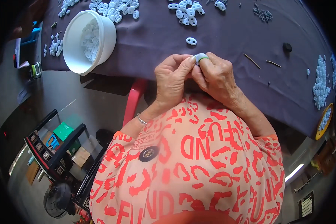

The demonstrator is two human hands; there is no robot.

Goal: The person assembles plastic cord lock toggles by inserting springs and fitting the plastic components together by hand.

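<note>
My left hand (172, 80) and my right hand (215, 76) meet at the near edge of a table covered in dark purple cloth (227, 33). Together their fingertips pinch a small white plastic part (196, 60), mostly hidden between them. A pale green sleeve (202, 56) covers one fingertip of my right hand. A single white oval two-hole part (191, 41) lies on the cloth just beyond my hands.
A white bowl (75, 56) holding white parts tilts over the table's left edge. Piles of white parts (115, 6) lie along the far side and at the right (320, 80). Thin sticks (252, 61), a black knob (287, 47), a yellow-rimmed dish (323, 121), a floor fan (58, 199).
</note>
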